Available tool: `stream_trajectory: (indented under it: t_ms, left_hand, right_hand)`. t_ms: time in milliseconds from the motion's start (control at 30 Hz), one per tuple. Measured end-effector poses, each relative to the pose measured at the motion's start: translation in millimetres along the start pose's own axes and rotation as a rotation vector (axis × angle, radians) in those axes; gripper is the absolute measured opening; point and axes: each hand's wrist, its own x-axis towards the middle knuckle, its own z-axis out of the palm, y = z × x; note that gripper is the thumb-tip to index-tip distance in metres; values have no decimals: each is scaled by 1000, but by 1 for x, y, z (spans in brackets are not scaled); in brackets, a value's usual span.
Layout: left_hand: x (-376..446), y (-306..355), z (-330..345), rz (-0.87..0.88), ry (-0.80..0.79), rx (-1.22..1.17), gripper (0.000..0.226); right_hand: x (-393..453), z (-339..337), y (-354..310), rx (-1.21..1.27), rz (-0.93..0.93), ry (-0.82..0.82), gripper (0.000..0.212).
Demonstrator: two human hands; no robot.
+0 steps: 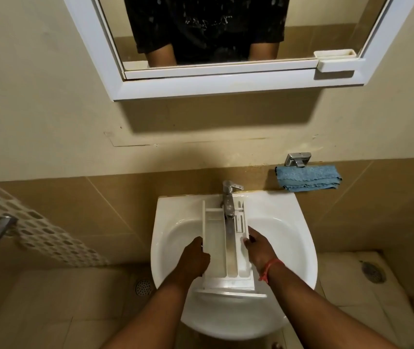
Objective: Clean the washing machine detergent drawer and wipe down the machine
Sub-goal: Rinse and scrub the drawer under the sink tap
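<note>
At frame centre, a left hand (195, 258) and right hand (257, 250) grip a white detergent drawer (216, 248) by its sides. It sits over a sink (289, 238), under the tap (229, 205).

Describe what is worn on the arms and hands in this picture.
Both forearms are bare, with no sleeves reaching them and no gloves on either hand. The right hand has a thin red-orange thread band tied round its wrist, a loose end hanging down. The left hand and its wrist carry nothing visible.
</note>
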Motion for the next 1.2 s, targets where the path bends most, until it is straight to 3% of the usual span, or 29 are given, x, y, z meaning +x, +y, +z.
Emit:
stream_trajectory:
  t_ms: [100, 200, 300, 367, 433, 533, 700, 767, 867, 1067, 1200]
  left_hand:
    - [-1, 0, 2, -1, 22, -10, 21]
    - [-1, 0, 5, 11, 47, -4, 22]
    - [0, -3, 9, 33, 65, -30, 26]
    - [0, -4, 13, 48, 80, -33, 28]
    - [0, -3, 15, 64, 96, -23, 29]
    - [0, -3, 15, 75, 121, -3, 31]
    - [0, -5, 19, 68, 116, -17, 34]
    - [0, -4, 19, 77, 111, -13, 31]
    - [-1, -5, 19, 85, 118, 14, 26]
    - [0, -7, 20, 78, 127, -15, 33]
    - [1, -7, 21, 80, 125, -6, 34]
  right_hand:
    - [1, 2, -3, -63, 8, 58, 47]
    - [-13, 9, -5, -251, -220, 250, 44]
    - [-30, 28, -2, -426, -262, -10, 39]
    - [-30, 36, -4, -479, -231, -231, 53]
    - [-20, 36, -11, -509, -259, -316, 73]
    - [-12, 34, -20, -649, -256, -407, 84]
    - [-35, 39, -12, -963, -153, -576, 53]
    - [-27, 41, -23, -977, -189, -505, 45]
    - [-5, 44, -37, -907, -269, -366, 54]
    - [-25, 42, -17, -1067, -178, -527, 50]
    - [-22, 44, -15, -1047, -291, -428, 47]
